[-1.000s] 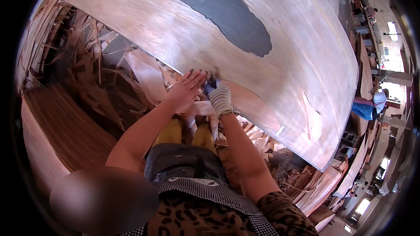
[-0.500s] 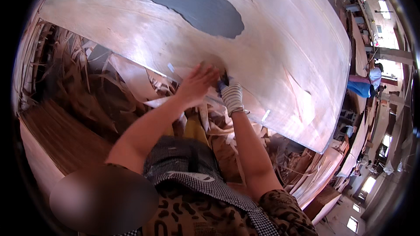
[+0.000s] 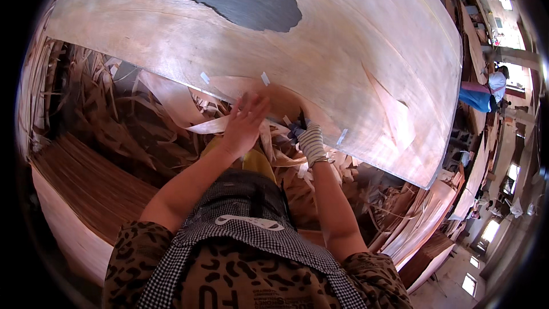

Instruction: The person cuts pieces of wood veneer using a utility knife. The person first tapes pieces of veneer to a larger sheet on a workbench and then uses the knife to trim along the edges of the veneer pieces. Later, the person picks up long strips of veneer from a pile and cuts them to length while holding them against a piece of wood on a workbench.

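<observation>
Stack of brown veneer sheets (image 3: 94, 186) at far left; loose veneer strips (image 3: 123, 131) beside it, below the near edge of a pale veneer sheet (image 3: 343, 74); bare left hand (image 3: 243, 126) at that edge, fingers extended and slightly spread, blurred, contact not determinable; striped-gloved right hand (image 3: 310, 142) at the same edge, fingers closed round a slim dark tool (image 3: 302, 114), its tip upward; white tape piece (image 3: 342, 137) on the sheet just to its right.

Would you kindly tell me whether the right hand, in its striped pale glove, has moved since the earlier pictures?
Yes: the right hand has moved rightward, nearer to the short whitish strip by the near edge of the pale wooden sheet.
</observation>
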The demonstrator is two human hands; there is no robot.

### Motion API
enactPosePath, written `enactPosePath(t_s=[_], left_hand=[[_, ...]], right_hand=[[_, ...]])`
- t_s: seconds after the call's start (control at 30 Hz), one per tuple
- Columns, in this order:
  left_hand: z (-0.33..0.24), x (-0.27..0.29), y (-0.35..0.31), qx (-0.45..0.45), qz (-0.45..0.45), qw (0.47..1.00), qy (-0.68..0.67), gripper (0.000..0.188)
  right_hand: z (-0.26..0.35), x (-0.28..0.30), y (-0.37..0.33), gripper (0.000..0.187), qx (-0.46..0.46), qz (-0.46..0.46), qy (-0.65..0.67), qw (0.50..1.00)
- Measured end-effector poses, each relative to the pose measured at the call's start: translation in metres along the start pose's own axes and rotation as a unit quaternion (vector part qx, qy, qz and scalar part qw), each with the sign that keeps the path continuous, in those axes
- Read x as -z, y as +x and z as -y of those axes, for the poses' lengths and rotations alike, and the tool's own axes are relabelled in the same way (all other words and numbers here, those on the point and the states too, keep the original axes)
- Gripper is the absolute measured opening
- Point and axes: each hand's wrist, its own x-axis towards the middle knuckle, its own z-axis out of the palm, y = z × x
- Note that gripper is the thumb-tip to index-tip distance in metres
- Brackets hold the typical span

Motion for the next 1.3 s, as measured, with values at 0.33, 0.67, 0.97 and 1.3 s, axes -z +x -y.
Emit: enactPosePath(t_s=[0.33,0.67,0.97,1.3], left_hand=[[-0.020,-0.032,-0.001,-0.134,0.081,0.971,0.182,0.049],[0.008,0.004,0.031,0.005,-0.126,0.978,-0.169,0.043],[-0.036,-0.024,0.083,-0.122,-0.039,0.991,-0.042,0.042],[-0.038,-0.032,0.089,-0.155,-0.036,0.983,0.091,0.038]], right_hand=[[0.057,0.001,-0.036,0.025,0.074,-0.069,-0.496,0.862],[0.068,0.067,-0.035,0.021,-0.068,-0.091,0.163,0.980],[0.064,0.039,-0.009,0.019,-0.082,-0.139,0.235,0.958],[-0.013,0.089,-0.014,0.018,-0.030,-0.182,0.035,0.982]])
